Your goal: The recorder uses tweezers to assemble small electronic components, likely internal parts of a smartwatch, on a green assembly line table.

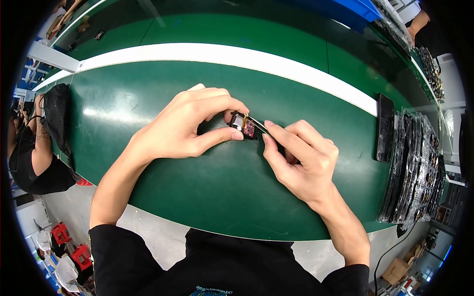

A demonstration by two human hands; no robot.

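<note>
Over the middle of the green table, my left hand pinches a small black-cased electronic device between thumb and fingers. The case is open on its upper side, showing a silvery block, a yellowish strip and a reddish circuit board. From the right, my right hand grips thin metal tweezers between thumb and index finger. Their tips reach the upper edge of the device; whether they hold any part there is too small to tell.
Stacked clear plastic trays stand at the table's right end, beside a black flat case. A white rail crosses behind my hands. A black mesh bag and another person's arm are at the left. A blue bin lies beyond the rail.
</note>
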